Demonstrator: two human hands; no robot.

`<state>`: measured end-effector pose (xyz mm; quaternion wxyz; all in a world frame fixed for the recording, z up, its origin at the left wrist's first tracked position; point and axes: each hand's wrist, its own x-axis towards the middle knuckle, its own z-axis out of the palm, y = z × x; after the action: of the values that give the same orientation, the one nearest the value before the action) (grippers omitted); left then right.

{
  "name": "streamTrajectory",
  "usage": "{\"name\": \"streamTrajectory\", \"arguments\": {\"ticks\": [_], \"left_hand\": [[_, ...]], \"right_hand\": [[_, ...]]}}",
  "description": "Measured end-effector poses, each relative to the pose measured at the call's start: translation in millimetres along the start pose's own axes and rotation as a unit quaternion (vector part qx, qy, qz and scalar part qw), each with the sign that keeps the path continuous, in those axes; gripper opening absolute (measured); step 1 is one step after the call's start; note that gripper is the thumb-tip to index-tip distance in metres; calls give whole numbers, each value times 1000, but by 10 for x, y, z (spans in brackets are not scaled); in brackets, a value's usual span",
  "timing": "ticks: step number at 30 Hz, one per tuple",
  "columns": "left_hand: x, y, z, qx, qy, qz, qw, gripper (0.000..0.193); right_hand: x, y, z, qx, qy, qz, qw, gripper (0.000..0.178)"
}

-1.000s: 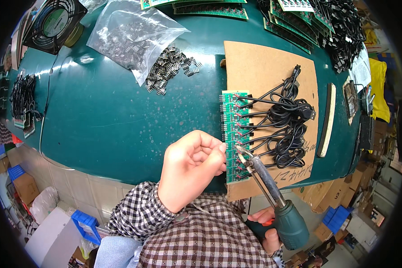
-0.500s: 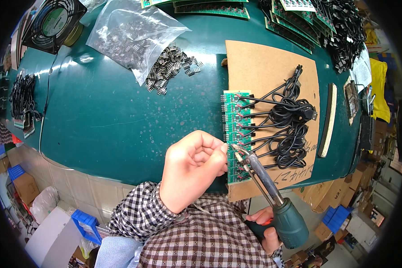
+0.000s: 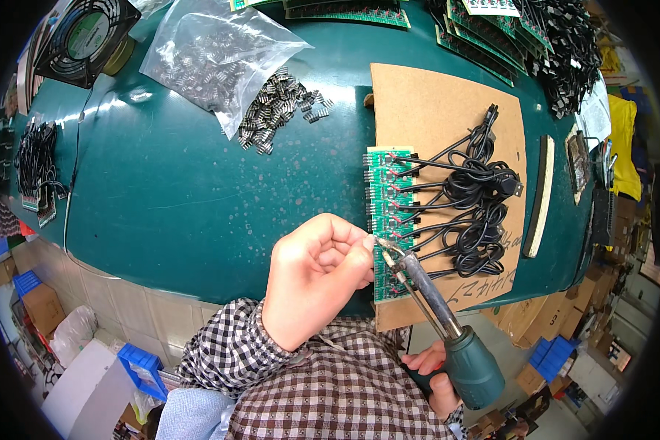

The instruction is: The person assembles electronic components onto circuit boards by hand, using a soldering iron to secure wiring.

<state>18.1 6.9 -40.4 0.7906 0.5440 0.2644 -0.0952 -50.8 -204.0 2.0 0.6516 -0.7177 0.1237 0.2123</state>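
Observation:
My left hand (image 3: 319, 271) is closed in a pinch at the left edge of a green circuit board panel (image 3: 379, 198); whatever lies between its thumb and forefinger is hidden. My right hand (image 3: 442, 396) grips the dark green handle of a soldering gun (image 3: 433, 297). Its hot end slants up and left over the panel, with the tip close beside my left fingertips. Small metal-pinned connectors line the panel's upper left edge. Black cables (image 3: 477, 180) in coiled bundles run from its right side. Panel and cables lie on a cardboard sheet (image 3: 436, 99).
A loose pile of small connectors (image 3: 275, 114) lies by a clear plastic bag (image 3: 213, 59) of more. A black fan (image 3: 88, 37) stands far left. Stacked circuit boards (image 3: 484, 40) and black cables (image 3: 565, 62) fill the far right. A pale strip (image 3: 540, 196) lies right of the cardboard.
The soldering gun's tip has shifted slightly left, closer to my left fingertips. My right hand has moved slightly with it; my left hand stays in place.

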Motion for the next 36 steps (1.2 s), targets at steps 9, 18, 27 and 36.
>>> {"name": "streamTrajectory", "arguments": {"ticks": [9, 18, 27, 36], "left_hand": [[0, 13, 9, -4, 2, -1, 1000, 8], [-1, 17, 13, -2, 7, -6, 1000, 9], [-12, 22, -2, -10, 1, -21, 1000, 10], [-64, -9, -29, -46, -4, -19, 999, 12]], "right_hand": [[-27, -47, 22, -12, 1, 14, 1000, 47], [-55, -11, -15, 3, -11, 19, 1000, 48], [-74, 90, -27, 27, 28, -53, 998, 52], [-35, 41, 48, 48, 39, -27, 998, 51]]}}
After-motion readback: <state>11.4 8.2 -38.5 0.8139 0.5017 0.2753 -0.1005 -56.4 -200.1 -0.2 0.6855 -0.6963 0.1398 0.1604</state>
